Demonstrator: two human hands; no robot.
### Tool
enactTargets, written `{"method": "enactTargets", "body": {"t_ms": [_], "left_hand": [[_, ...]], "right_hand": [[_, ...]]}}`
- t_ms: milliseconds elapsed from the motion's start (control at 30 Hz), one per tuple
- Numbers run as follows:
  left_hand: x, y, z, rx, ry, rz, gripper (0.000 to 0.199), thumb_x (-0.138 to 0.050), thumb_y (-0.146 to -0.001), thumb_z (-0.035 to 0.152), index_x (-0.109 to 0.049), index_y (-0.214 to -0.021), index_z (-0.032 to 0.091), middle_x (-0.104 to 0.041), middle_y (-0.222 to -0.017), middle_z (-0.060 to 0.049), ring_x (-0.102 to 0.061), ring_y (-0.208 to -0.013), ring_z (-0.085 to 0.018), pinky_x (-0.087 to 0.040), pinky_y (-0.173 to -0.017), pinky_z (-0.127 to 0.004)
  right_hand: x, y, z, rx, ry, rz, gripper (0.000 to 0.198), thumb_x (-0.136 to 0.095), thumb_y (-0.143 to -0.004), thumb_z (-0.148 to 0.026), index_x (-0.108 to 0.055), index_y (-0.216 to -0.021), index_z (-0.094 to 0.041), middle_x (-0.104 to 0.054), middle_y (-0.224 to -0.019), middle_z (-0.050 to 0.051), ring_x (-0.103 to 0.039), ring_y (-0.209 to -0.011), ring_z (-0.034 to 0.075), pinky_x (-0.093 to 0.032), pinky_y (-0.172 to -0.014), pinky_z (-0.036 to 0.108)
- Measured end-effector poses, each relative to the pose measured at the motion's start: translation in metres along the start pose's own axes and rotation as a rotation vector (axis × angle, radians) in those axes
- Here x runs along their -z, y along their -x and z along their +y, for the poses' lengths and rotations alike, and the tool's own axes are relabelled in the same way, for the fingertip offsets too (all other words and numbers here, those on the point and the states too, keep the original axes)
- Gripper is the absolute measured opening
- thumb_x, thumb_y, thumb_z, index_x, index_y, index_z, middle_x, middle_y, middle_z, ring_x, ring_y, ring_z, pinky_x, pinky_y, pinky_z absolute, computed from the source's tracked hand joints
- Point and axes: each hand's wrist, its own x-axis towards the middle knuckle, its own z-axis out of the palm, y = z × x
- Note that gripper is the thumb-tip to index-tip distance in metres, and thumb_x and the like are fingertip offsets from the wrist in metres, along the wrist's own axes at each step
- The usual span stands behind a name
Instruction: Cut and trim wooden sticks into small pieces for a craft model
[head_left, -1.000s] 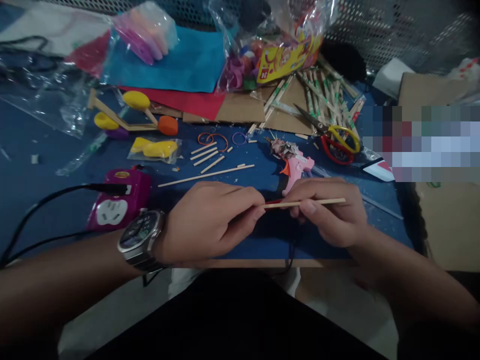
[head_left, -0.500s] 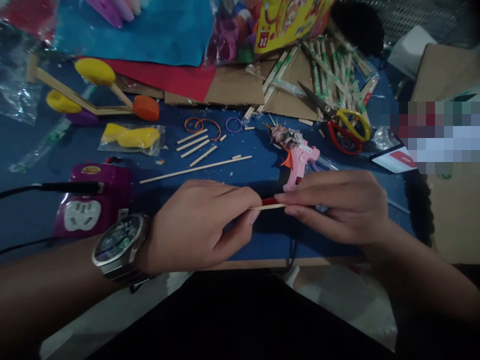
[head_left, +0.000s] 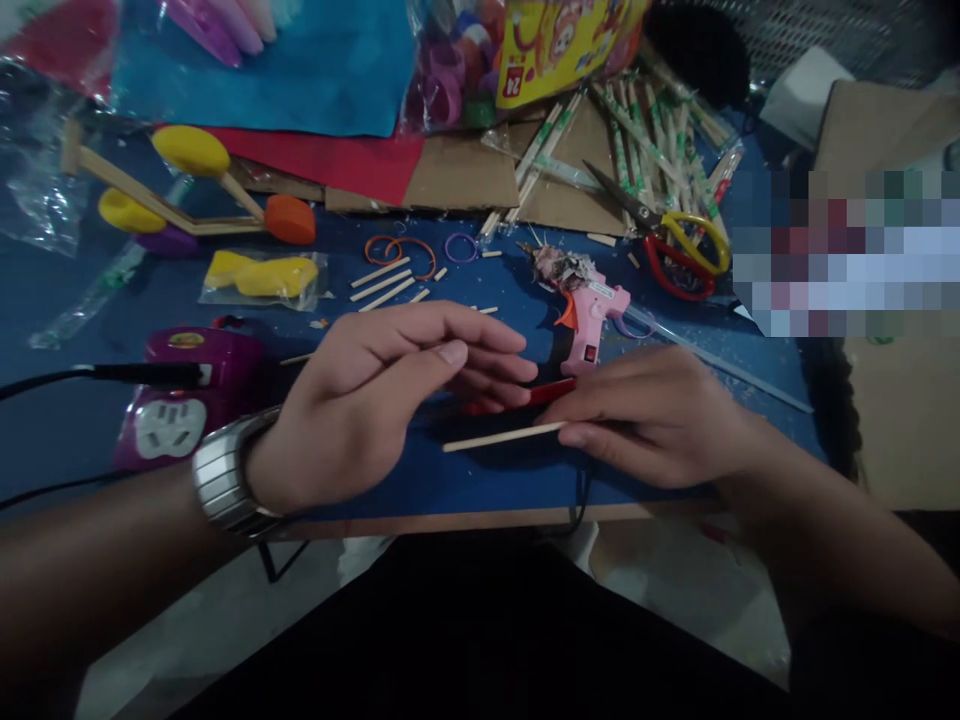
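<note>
My right hand (head_left: 645, 415) pinches one end of a thin wooden stick (head_left: 502, 436) between thumb and fingers; the stick's other end points left, over the blue table. My left hand (head_left: 390, 390), with a watch on its wrist, is off the stick, turned palm inward with its fingers apart and nothing in them. Behind the stick lies a red strip-like object (head_left: 544, 392), partly hidden by both hands; its kind I cannot make out. Beyond my right hand rests a pink glue gun (head_left: 596, 315). Several short cut sticks (head_left: 386, 285) lie beyond my left hand.
Red-and-yellow-handled scissors (head_left: 682, 250) lie at the right, beside wrapped chopsticks (head_left: 645, 140). A purple power socket (head_left: 202, 350) with black cables stands left. A stick assembly with yellow and orange pieces (head_left: 289, 218) is at the back left, near a bagged yellow piece (head_left: 262, 273).
My left hand has let go of the stick, opened, and drawn back to the left, turning at the wrist. The stick stays in my right hand, its left end now free.
</note>
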Motion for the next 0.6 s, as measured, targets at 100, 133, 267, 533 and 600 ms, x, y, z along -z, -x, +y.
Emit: {"method": "enactTargets", "body": {"t_ms": [100,133,267,533,600], "left_hand": [[-0.001,-0.002,-0.002,0.012,-0.11,-0.025,0.034,-0.043,-0.111,0.019,-0.073,-0.128,0.019,-0.087,-0.118,-0.01,-0.086,-0.105,-0.026,-0.075,-0.091,-0.04],[-0.001,-0.002,-0.002,-0.004,-0.157,-0.029,0.034,-0.043,-0.112,0.02,-0.072,-0.13,0.019,-0.087,-0.119,-0.01,-0.086,-0.106,-0.026,-0.075,-0.091,-0.039],[-0.005,-0.003,-0.001,-0.006,-0.142,0.012,0.025,-0.057,-0.11,0.024,-0.076,-0.125,0.02,-0.088,-0.113,-0.006,-0.087,-0.098,-0.023,-0.075,-0.088,-0.033],[-0.005,-0.001,0.003,-0.016,-0.045,0.181,0.021,-0.093,-0.088,0.036,-0.077,-0.083,0.024,-0.078,-0.066,0.003,-0.075,-0.055,-0.012,-0.061,-0.051,-0.018],[-0.003,-0.001,0.0,-0.084,-0.14,0.243,0.033,-0.086,-0.096,0.044,-0.071,-0.073,0.025,-0.065,-0.053,0.006,-0.061,-0.042,-0.008,-0.05,-0.04,-0.017]], "right_hand": [[-0.003,-0.001,0.002,0.03,-0.026,-0.004,0.01,-0.07,-0.108,-0.026,-0.079,-0.11,-0.021,-0.083,-0.088,0.003,-0.077,-0.074,0.013,-0.058,-0.07,0.024],[-0.005,-0.001,0.002,0.036,-0.031,-0.005,0.01,-0.071,-0.107,-0.026,-0.078,-0.11,-0.02,-0.083,-0.088,0.003,-0.077,-0.074,0.013,-0.057,-0.069,0.023],[-0.011,0.001,0.003,0.041,-0.049,-0.002,0.011,-0.07,-0.108,-0.026,-0.078,-0.111,-0.019,-0.085,-0.091,0.004,-0.077,-0.077,0.013,-0.057,-0.071,0.023],[-0.016,0.004,0.0,0.063,-0.092,0.032,0.016,-0.069,-0.109,-0.027,-0.078,-0.114,-0.015,-0.082,-0.087,0.004,-0.073,-0.071,0.012,-0.054,-0.068,0.023],[-0.016,0.003,-0.001,0.062,-0.058,0.027,0.016,-0.067,-0.11,-0.027,-0.078,-0.115,-0.016,-0.082,-0.087,0.004,-0.073,-0.07,0.012,-0.054,-0.067,0.024]]}}
